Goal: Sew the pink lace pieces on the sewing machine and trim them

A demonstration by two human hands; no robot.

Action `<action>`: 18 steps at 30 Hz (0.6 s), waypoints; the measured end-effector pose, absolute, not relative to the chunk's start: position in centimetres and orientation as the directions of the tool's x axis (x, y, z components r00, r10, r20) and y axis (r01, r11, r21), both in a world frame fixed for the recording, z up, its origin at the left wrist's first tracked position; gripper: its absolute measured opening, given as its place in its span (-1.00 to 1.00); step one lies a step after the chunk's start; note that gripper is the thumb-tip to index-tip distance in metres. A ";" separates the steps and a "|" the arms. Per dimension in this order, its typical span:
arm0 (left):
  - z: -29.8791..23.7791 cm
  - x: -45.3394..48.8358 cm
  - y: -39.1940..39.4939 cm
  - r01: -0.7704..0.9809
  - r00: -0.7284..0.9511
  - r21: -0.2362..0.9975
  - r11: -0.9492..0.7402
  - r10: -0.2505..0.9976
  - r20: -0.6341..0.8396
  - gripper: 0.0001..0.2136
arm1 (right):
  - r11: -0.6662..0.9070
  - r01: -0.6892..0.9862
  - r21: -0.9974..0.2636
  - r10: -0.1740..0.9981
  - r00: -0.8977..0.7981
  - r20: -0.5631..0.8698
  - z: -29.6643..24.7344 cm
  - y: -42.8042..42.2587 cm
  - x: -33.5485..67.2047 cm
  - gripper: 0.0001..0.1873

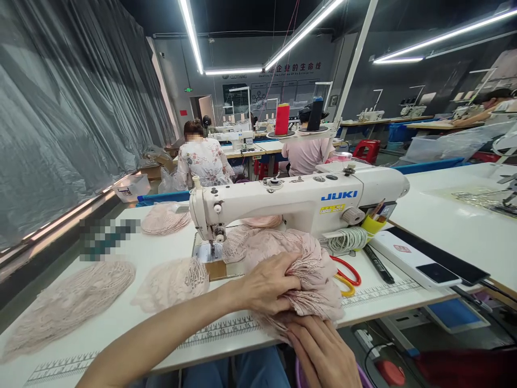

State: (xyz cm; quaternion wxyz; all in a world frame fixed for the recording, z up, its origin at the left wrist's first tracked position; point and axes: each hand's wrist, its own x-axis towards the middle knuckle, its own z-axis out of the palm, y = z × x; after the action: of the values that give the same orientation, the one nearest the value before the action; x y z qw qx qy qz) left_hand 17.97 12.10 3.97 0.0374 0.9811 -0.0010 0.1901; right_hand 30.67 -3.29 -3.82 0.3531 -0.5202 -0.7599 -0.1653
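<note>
Both my hands are on a bunched pile of pale pink lace fabric (299, 248) at the front of a white sewing machine (283, 199). My left hand (266, 285) grips the upper layers, its fingers curled into the folds. Lower down, at the table's front edge, my right hand (323, 350) is closed on the hanging edge of the same fabric; its fingertips are partly hidden. Left of the pile, another pink lace piece (173, 283) lies near the needle area. A larger stack of lace pieces (76, 299) rests at the far left.
Right of the fabric lie scissors with red and yellow handles (347, 275), a black marker (378, 264) and a white device (416, 258). A yellow pen cup (374, 226) stands by the machine. Behind, a person in a floral top (204, 161) sits facing away.
</note>
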 end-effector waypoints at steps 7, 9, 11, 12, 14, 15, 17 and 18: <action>4.8 17.8 12.2 -0.042 0.941 0.085 -0.995 -0.011 0.339 -0.81 | 0.355 0.932 -0.072 0.576 -0.157 0.802 -2.3 -2.9 31.0 -0.84; 5.0 17.8 12.4 -0.057 0.948 0.099 -0.993 -0.023 0.316 -0.74 | 0.330 0.942 -0.064 0.540 -0.132 0.831 -1.3 -2.6 31.1 -0.82; 5.1 17.8 12.6 -0.063 0.959 0.100 -0.993 -0.033 0.280 -0.70 | 0.321 0.945 -0.054 0.530 -0.132 0.838 -0.4 -2.4 31.1 -0.81; 5.0 17.8 12.6 -0.055 0.964 0.095 -0.994 -0.029 0.264 -0.72 | 0.316 0.947 -0.053 0.525 -0.129 0.841 -0.2 -2.3 31.0 -0.81; 4.8 17.8 12.5 -0.029 0.969 0.070 -0.997 -0.011 0.248 -0.79 | 0.315 0.949 -0.025 0.507 -0.146 0.849 -0.2 -2.3 30.8 -0.83; 4.8 17.8 12.5 -0.018 0.969 0.059 -0.998 -0.003 0.248 -0.82 | 0.324 0.946 0.006 0.488 -0.172 0.855 -0.5 -2.5 30.6 -0.85; 4.7 17.8 12.3 -0.010 0.967 0.054 -0.998 0.004 0.256 -0.84 | 0.355 0.932 0.073 0.469 -0.245 0.849 -1.7 -2.7 30.1 -0.86; 4.7 17.8 12.3 -0.014 0.966 0.061 -0.998 0.002 0.258 -0.85 | 0.367 0.926 0.088 0.473 -0.267 0.840 -2.5 -2.9 29.9 -0.84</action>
State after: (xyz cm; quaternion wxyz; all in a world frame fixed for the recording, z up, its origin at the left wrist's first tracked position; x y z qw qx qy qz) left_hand 17.84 12.30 4.73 0.0314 0.9910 -0.0031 0.1302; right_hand 29.90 -2.90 -2.51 0.3755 -0.4749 -0.7365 -0.3016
